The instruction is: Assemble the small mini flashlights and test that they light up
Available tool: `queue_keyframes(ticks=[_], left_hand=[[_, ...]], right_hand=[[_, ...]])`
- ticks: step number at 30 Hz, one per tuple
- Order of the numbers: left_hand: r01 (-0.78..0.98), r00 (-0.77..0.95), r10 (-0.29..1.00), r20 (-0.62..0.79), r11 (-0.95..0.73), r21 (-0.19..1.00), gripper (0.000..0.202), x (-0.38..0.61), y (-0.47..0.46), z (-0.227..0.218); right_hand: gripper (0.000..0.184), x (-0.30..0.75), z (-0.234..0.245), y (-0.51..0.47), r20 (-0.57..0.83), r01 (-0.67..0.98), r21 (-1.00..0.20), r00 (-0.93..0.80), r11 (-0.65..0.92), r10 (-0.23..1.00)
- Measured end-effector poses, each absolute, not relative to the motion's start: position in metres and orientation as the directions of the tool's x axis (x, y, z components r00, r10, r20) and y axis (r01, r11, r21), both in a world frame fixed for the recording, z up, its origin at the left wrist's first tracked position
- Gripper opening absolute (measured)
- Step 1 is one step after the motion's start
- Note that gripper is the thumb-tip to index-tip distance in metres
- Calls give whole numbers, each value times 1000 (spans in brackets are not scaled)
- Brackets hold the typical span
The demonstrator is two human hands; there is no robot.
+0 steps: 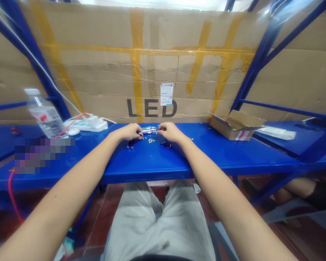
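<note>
My left hand (132,132) rests at the far side of the blue table, its fingers pinched together by a small shiny bit too tiny to name. Facing it, my right hand (170,132) is closed too, its fingertips at the right end of a row of shiny, multicoloured metal tubes (150,130). Whether either hand grips these tubes is unclear. Between the hands lie several small silvery parts (150,140). Below the left hand are dark purple slender pieces (130,144). Similar dark pieces (166,145) lie under the right hand.
On the blue table (149,166), an open cardboard box (235,127) stands at the right beside a white packet (277,132). A water bottle (47,116) and white power strip (91,124) stand at the left. A large cardboard sheet (103,79) rises behind. A person's leg (299,188) shows at lower right.
</note>
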State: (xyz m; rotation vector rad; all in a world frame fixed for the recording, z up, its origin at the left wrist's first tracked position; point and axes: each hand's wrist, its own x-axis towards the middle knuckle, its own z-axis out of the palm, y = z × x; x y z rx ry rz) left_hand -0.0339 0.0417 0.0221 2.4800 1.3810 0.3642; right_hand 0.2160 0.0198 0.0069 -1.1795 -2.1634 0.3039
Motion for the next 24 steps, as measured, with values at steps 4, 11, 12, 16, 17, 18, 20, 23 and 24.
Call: queue_keyframes(ticks=[4,11,12,16,17,18,20,23,24], left_hand=[[787,502,857,114,-507,350,8,-31,44,18],[706,455,839,299,-544,453,23,-19,33,21],[654,472,811,346,-585,479,26,-14,30,20],[543,458,748,481,-663,515,26,6,22,16],[528,443,741,505,-670,522,22,10,20,15],[514,422,737,528,-674,530,20,13,18,14],[487,384,727,569,-684,544,17,17,15,15],[466,347,724,596,-685,561,18,17,13,17],[467,338,729,596,-679,566,17,17,13,17]], right_hand=[[14,216,8,18,427,645,-497,-401,581,811],[13,215,8,18,425,591,-575,-375,566,824],[13,214,8,19,422,566,-604,-370,561,828],[16,213,9,19,371,435,-739,-375,514,850],[17,214,9,18,351,404,-770,-379,494,856],[16,214,10,18,333,373,-798,-382,474,862],[15,215,12,16,308,318,-840,-389,440,869],[12,215,13,14,299,246,-877,-392,413,870],[19,215,12,14,305,229,-882,-391,412,868]])
